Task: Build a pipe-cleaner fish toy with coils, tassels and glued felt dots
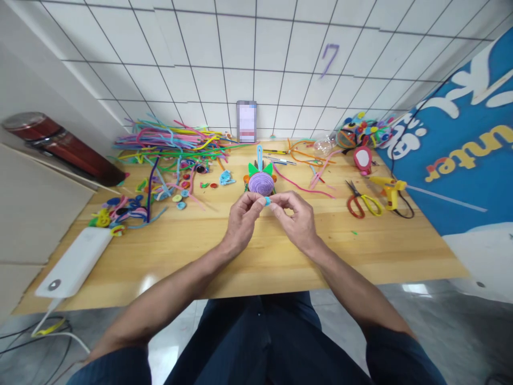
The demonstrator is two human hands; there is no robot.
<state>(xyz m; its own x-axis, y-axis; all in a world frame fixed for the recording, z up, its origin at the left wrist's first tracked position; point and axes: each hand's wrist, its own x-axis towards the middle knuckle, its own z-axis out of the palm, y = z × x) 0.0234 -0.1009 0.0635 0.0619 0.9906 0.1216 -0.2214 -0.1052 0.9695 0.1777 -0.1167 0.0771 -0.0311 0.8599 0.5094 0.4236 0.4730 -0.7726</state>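
Observation:
Between the fingertips of both hands is a small light-blue piece (267, 201), too small to tell its kind. My left hand (244, 216) pinches it from the left with thumb and forefinger. From the right, my right hand (294, 216) closes thumb and forefinger on the same piece. Just beyond the fingers sits a round purple coiled craft figure (261, 183) with green pointed leaves, orange bits at its sides and a blue loop (259, 155) on top. The fingers partly cover its lower edge.
Pipe cleaners (172, 136) lie heaped at the back left, with buttons (181, 205) in front. Scissors (363, 202) and a yellow glue gun (388, 190) are on the right. A phone (246, 122) leans on the wall. A white power bank (76, 262) and red flask (64, 147) stand left.

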